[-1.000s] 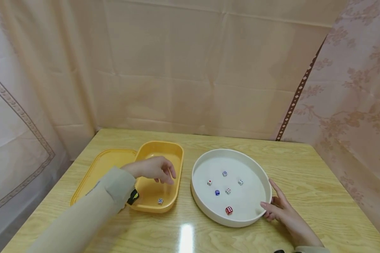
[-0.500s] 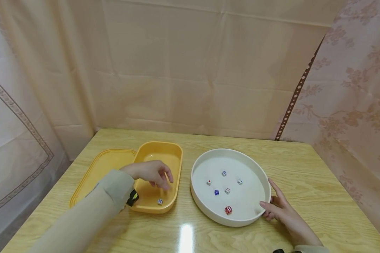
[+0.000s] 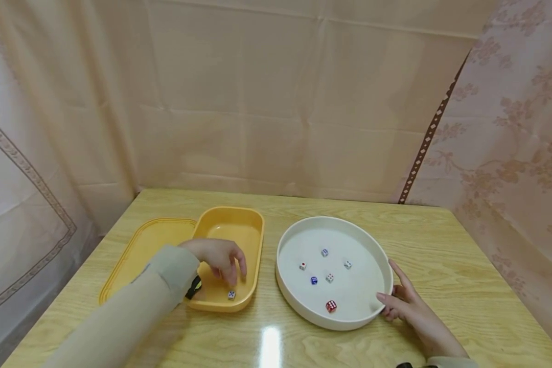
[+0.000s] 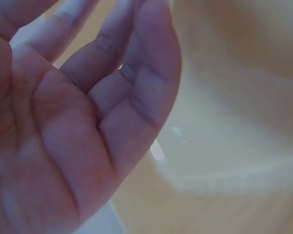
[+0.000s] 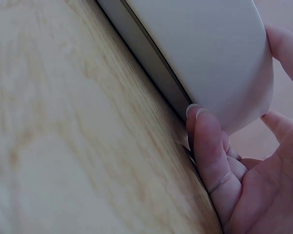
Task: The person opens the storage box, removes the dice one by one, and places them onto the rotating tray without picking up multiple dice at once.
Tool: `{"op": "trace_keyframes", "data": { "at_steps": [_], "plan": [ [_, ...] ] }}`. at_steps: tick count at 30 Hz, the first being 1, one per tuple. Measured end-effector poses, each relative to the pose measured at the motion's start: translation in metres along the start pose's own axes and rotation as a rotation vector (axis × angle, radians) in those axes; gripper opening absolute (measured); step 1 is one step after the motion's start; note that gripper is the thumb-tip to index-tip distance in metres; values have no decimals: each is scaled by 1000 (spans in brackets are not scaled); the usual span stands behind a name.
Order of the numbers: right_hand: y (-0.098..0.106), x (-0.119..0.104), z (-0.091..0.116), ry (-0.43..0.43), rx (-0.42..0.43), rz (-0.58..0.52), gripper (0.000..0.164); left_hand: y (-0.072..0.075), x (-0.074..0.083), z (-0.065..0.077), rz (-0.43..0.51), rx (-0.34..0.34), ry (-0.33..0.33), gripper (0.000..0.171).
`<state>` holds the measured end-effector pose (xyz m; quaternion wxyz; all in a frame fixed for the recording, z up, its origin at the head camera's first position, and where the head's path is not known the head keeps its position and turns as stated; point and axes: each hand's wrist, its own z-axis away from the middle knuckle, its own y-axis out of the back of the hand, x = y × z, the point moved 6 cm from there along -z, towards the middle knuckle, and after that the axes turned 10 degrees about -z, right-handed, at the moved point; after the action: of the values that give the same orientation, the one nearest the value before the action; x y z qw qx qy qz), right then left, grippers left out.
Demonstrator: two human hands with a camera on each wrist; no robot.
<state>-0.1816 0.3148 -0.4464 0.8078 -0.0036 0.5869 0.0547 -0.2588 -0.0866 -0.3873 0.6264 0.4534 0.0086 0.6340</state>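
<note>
My left hand [image 3: 218, 255] is inside the yellow plastic box [image 3: 260, 245], fingers pointing down and loosely bent. Just in front of its fingertips lies a white die [image 3: 231, 295] with blue pips, on the box floor. In the left wrist view the palm shows with nothing in it. My right hand [image 3: 411, 312] grips the right side of a round white tray [image 3: 361, 291], thumb over the rim. Its fingertips [image 5: 207, 131] reach the tray's lower edge in the right wrist view. Inside the tray are a red die [image 3: 331, 306], a blue die [image 3: 314, 280] and several white dice [image 3: 329, 277].
A yellow lid [image 3: 154, 240] lies left of the box, partly under the left sleeve [image 3: 133, 301]. Both containers stand on a wooden table [image 3: 441, 255], a narrow gap between them. Curtains [image 3: 257, 102] hang behind the table and at both sides.
My left hand has come down and toward the near end of the yellow box, closer to the die there. The right hand keeps its grip on the tray.
</note>
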Motion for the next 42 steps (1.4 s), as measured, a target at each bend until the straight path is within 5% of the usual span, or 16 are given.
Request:
{"op": "trace_keyframes", "data": {
  "at_steps": [19,31,42],
  "plan": [
    [-1,-3,-1,37,-12,5,92,-21,-6,0,-30,-97,74,24],
    [-1,-1,0,45,-4,-6,91,-25,-8,-2,-99,-113,51,23],
    [0,-1,-1,56,-13,-3,89,-27,-10,-2,-34,-71,16,14]
  ]
}}
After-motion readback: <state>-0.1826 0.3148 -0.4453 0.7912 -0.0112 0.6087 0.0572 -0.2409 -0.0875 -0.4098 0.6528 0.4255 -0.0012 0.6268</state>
